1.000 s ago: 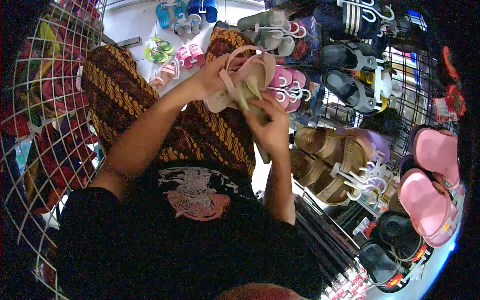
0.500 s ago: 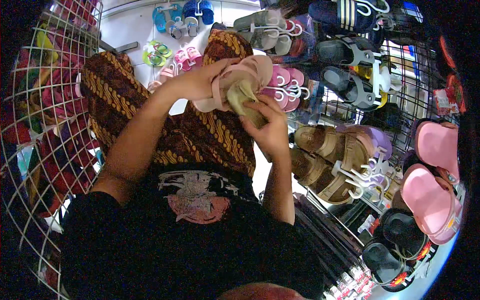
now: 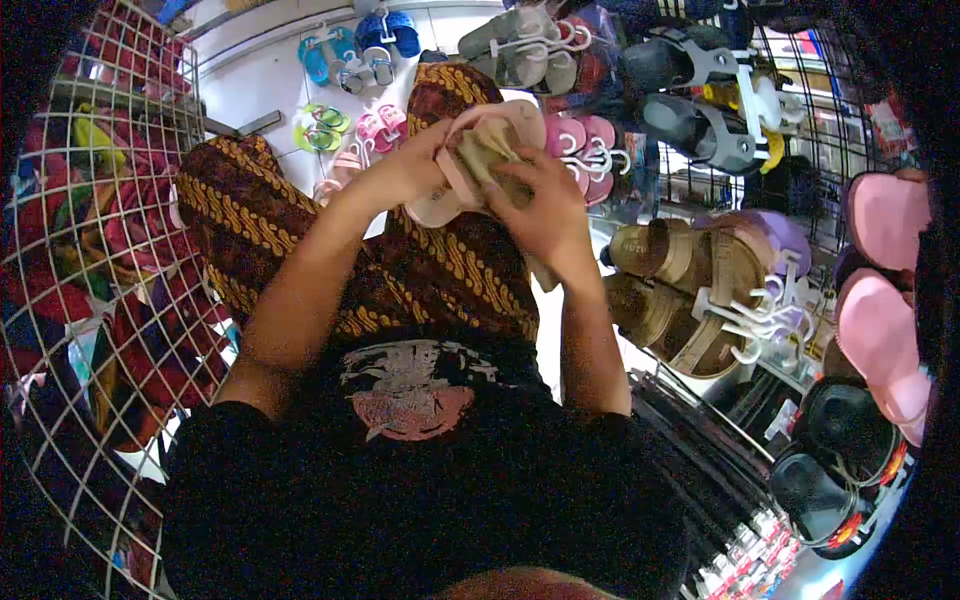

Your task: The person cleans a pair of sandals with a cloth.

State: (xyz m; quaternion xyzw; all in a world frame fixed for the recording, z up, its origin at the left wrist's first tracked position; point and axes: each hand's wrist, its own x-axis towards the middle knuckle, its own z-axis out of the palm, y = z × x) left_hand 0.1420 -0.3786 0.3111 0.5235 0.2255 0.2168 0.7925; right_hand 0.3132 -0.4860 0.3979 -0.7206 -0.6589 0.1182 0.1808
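A pale pink sandal (image 3: 434,207) is held over my lap, tilted with its footbed facing up. My left hand (image 3: 415,168) grips its left side near the strap, fingers partly hidden behind it. Bunched in my right hand (image 3: 545,200) is a yellowish-beige cloth (image 3: 478,150), pressed against the sandal's strap and footbed. The right fingers curl over the cloth. Patterned brown trousers (image 3: 450,262) cover my legs beneath both hands.
Brown sandals (image 3: 690,290) hang on white hooks at right, with grey-black sandals (image 3: 690,130) above and pink slippers (image 3: 880,310) farther right. A wire grid (image 3: 100,300) stands at left. Small children's sandals (image 3: 322,128) lie on white floor tiles (image 3: 265,85) ahead.
My right hand has shifted the cloth slightly up over the sandal, which has turned a little. The whole view has swung, so the surroundings sit slightly differently.
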